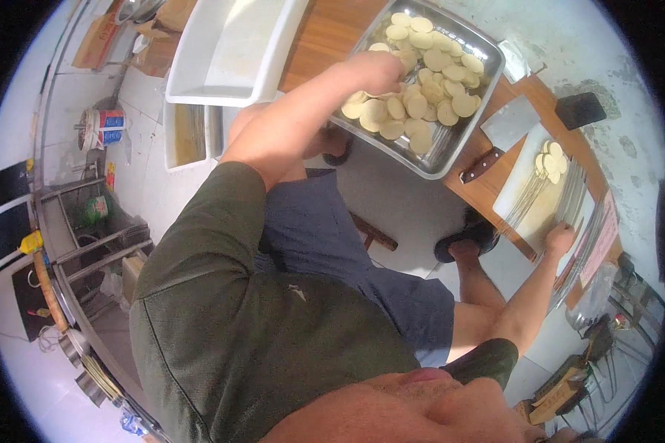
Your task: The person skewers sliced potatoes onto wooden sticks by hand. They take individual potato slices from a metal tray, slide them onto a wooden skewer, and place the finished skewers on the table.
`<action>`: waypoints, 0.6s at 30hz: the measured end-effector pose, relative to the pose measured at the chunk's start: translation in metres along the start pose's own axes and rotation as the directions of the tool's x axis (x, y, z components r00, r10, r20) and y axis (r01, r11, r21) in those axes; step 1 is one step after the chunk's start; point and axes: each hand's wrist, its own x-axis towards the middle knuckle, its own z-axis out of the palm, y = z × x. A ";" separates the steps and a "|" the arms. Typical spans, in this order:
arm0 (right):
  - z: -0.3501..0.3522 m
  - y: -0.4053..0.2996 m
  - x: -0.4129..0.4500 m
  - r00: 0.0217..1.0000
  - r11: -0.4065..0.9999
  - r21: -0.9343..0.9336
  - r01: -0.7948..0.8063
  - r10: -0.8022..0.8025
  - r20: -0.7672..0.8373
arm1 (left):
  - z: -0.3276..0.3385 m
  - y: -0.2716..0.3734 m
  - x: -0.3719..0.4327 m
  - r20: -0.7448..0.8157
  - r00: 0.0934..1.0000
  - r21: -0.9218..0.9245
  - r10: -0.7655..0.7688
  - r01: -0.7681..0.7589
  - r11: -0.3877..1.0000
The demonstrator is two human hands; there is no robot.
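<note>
My left hand (385, 72) reaches over the near left side of a rectangular metal tray (454, 166), its fingers down among many thin, round, pale yellow slices (435, 60). Its fingertips are hidden, so a held slice cannot be told. To the right, my right hand (559, 238) has its fingers curled at the near ends of a bundle of thin metal skewers (571, 191). These skewers lie over a white cutting board (523, 166). More slices (553, 160) lie in a small cluster on the board, at the far ends of several other skewers.
A cleaver (511, 123) with a dark riveted handle lies between tray and board on the wooden table (321, 39). A deep white plastic bin (227, 99) stands left of the tray. Further skewers and a pink sheet (599, 238) bearing writing lie at the right, near a clear plastic bag (593, 302).
</note>
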 end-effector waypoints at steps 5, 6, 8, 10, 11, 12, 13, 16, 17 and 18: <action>-0.043 -0.030 -0.012 0.982 0.982 0.172 0.078 -0.046 -0.185 | 0.021 0.017 -0.007 0.122 0.992 0.111 -0.028 0.014 0.994; -0.058 -0.055 -0.023 0.966 0.983 0.111 0.146 -0.117 -0.232 | 0.027 0.017 -0.010 0.087 0.996 0.136 -0.007 -0.005 0.991; -0.087 -0.085 -0.042 0.951 0.967 0.161 0.196 -0.148 -0.272 | 0.038 0.018 -0.011 0.041 0.999 0.153 0.033 -0.039 0.988; -0.106 -0.116 -0.068 0.959 0.921 0.334 0.199 -0.113 -0.260 | 0.047 0.013 -0.006 -0.070 0.997 0.029 0.045 -0.043 0.999; -0.109 -0.132 -0.083 0.972 0.872 0.455 0.180 -0.085 -0.220 | 0.050 0.013 -0.007 -0.077 0.996 0.030 0.053 -0.051 0.998; -0.113 -0.147 -0.100 0.986 0.799 0.586 0.135 -0.051 -0.158 | 0.050 0.015 -0.009 -0.102 0.994 -0.075 0.036 -0.044 0.996; -0.114 -0.163 -0.119 0.998 0.691 0.721 0.057 -0.018 -0.062 | 0.050 0.015 -0.011 -0.126 0.992 -0.177 0.015 -0.038 0.983; -0.107 -0.216 -0.181 0.962 0.285 0.922 -0.262 0.006 0.272 | 0.045 0.008 -0.025 -0.289 0.954 -0.504 -0.074 -0.086 0.859; -0.103 -0.233 -0.203 0.934 0.182 0.920 -0.347 -0.021 0.356 | 0.039 0.010 -0.030 -0.300 0.951 -0.496 -0.072 -0.091 0.864; -0.099 -0.248 -0.221 0.902 0.097 0.901 -0.423 -0.043 0.429 | 0.035 0.017 -0.034 -0.238 0.955 -0.717 -0.175 -0.051 0.695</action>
